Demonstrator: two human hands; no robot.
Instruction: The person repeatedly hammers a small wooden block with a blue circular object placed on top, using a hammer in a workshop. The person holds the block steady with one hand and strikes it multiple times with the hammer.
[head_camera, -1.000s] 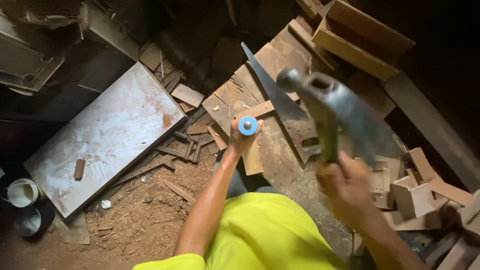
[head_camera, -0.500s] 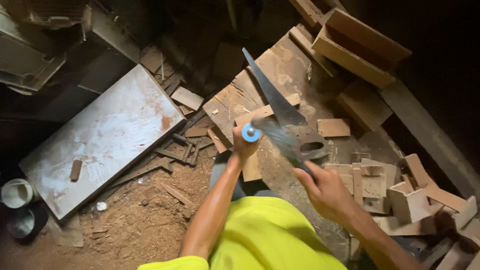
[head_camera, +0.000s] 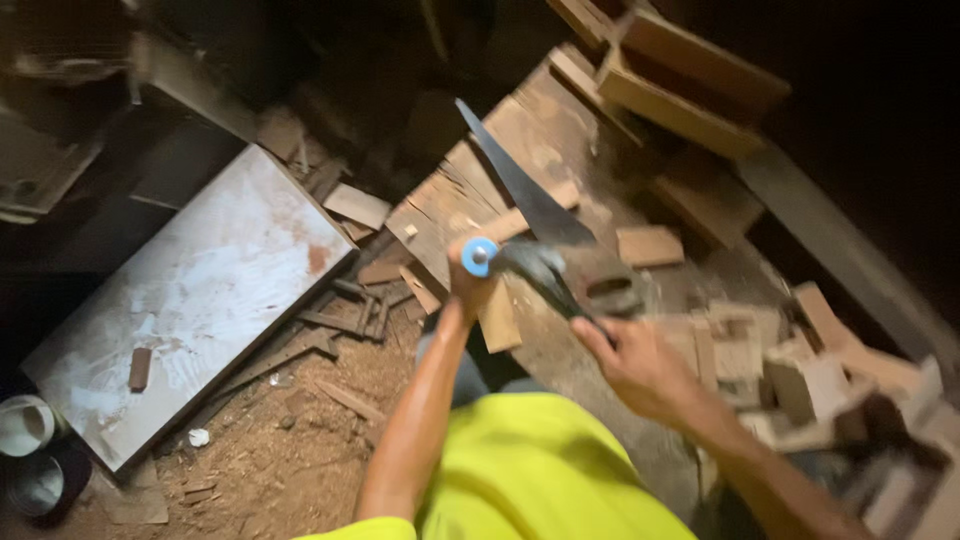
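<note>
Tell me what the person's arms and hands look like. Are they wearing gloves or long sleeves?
No gloves and no long sleeves. Both the left hand and the right hand are bare, and both forearms are uncovered up past the elbow. The person wears a bright yellow-green short-sleeved shirt. No watch, rings or bracelets show, though the picture is blurry.

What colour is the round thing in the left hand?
Blue with a pale centre, seen in the head view.

rough wood scraps (head_camera: 649, 244), dull metal saw blade (head_camera: 520, 188), scuffed matt panel (head_camera: 200, 300)
</note>
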